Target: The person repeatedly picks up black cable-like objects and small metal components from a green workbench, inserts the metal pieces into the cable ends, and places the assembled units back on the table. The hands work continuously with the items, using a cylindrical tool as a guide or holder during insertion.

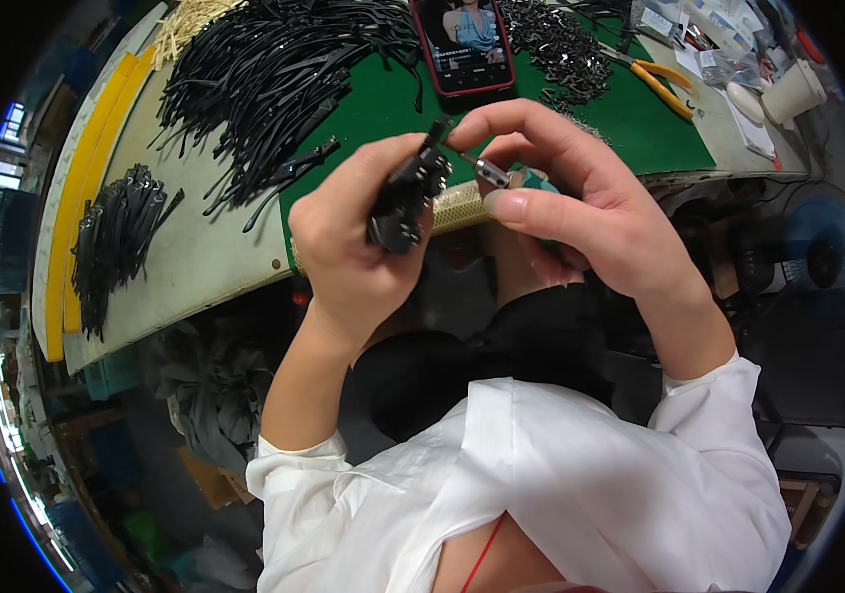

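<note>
My left hand is closed around a bundle of black eyeglass temples, whose hinge ends point toward my right hand. My right hand grips a small screwdriver-like tool with a metal head and a green handle, partly hidden by the fingers. The tool's thin tip reaches close to the bundle's upper end. Whether it touches I cannot tell. Just beyond my left hand, a few loose temples lie on the green mat.
A big heap of black temples covers the far left, with a smaller bunch beside a yellow strip. A phone stands at the back. Small dark parts, orange-handled pliers and a white cup sit farther right.
</note>
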Tool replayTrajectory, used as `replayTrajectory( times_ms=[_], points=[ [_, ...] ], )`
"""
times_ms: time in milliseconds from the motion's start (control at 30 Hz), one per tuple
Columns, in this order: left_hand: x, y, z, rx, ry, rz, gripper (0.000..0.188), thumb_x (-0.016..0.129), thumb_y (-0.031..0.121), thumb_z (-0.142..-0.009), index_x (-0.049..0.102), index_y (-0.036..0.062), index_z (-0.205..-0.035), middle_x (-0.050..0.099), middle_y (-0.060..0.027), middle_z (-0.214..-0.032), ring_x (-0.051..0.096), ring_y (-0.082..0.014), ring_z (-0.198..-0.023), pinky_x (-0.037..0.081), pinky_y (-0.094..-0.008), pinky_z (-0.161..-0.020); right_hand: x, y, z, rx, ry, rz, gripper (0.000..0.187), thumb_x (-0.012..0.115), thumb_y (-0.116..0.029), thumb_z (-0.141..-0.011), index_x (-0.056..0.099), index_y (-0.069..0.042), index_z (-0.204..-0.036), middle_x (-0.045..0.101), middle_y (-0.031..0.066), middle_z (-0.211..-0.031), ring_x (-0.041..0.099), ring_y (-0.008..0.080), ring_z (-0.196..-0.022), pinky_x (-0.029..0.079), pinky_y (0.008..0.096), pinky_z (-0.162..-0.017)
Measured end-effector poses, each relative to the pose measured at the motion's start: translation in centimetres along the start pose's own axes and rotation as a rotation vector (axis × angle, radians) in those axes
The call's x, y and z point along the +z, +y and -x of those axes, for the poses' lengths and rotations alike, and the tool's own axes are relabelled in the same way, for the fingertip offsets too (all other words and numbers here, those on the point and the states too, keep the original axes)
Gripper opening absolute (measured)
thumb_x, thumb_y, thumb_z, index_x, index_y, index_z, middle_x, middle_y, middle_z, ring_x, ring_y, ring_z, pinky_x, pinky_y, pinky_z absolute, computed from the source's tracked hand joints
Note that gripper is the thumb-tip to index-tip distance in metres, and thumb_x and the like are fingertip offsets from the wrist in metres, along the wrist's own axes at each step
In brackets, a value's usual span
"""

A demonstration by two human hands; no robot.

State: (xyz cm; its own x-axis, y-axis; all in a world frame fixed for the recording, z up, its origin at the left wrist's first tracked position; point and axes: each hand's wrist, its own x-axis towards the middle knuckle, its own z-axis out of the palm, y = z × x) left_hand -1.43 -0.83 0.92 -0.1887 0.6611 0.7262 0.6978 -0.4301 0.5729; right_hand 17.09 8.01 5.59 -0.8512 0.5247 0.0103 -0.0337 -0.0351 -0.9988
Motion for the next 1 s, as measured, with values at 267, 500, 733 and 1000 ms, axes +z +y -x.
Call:
replayTrajectory(
  times_ms=[267,500,733,1000],
  points=[
    [0.1,-0.3,-0.1,0.191,0.019,-0.137,0.037,0.073,-0.001,-0.068,0.068,-0.0026,-0.104,0.067,-0.014,-0.08,0.067,-0.0259,-0.064,0.052,-0.0306,-0.058,0.4,0.1,0.2,0.115,-0.015,-0.182,0.033,0.059,-0.02,-0.097,0.052,-0.008,-0.127,0.06,0.0051,-0.096,0.051,0.0047,-0.049,0.038,0.0183,-0.04],
    [-0.4,-1.3,0.5,0.248,-0.06,-0.235,0.049,0.071,-0.001,-0.055,0.066,-0.0019,-0.103,0.066,-0.0138,-0.079,0.065,-0.0302,-0.064,0.05,-0.0327,-0.054,1.0,2.1,0.0,0.011,0.07,0.017,0.027,0.049,-0.02,-0.102,0.045,-0.005,-0.124,0.062,0.003,-0.078,0.05,0.005,-0.049,0.034,0.0177,-0.043],
    [-0.8,-1.0,1.1,0.117,-0.146,-0.4,0.04,0.071,0.001,-0.06,0.063,0.0041,-0.1,0.066,-0.0097,-0.08,0.065,-0.029,-0.067,0.05,-0.0364,-0.055,2.7,5.4,-1.4,-0.494,0.326,0.952,0.05,0.066,-0.009,-0.087,0.041,0.001,-0.129,0.066,0.0184,-0.084,0.066,0.0337,-0.065,0.05,0.0377,-0.053],
    [-7.5,-6.0,-0.5,-0.168,-0.016,-0.801,0.033,0.071,0.005,-0.081,0.063,0.0053,-0.113,0.07,-0.0191,-0.085,0.068,-0.0364,-0.073,0.051,-0.0388,-0.064,1.0,5.0,0.4,-0.217,0.231,0.864,0.058,0.069,-0.015,-0.085,0.041,-0.003,-0.133,0.066,0.0198,-0.084,0.066,0.0387,-0.065,0.051,0.0458,-0.06]
  ],
)
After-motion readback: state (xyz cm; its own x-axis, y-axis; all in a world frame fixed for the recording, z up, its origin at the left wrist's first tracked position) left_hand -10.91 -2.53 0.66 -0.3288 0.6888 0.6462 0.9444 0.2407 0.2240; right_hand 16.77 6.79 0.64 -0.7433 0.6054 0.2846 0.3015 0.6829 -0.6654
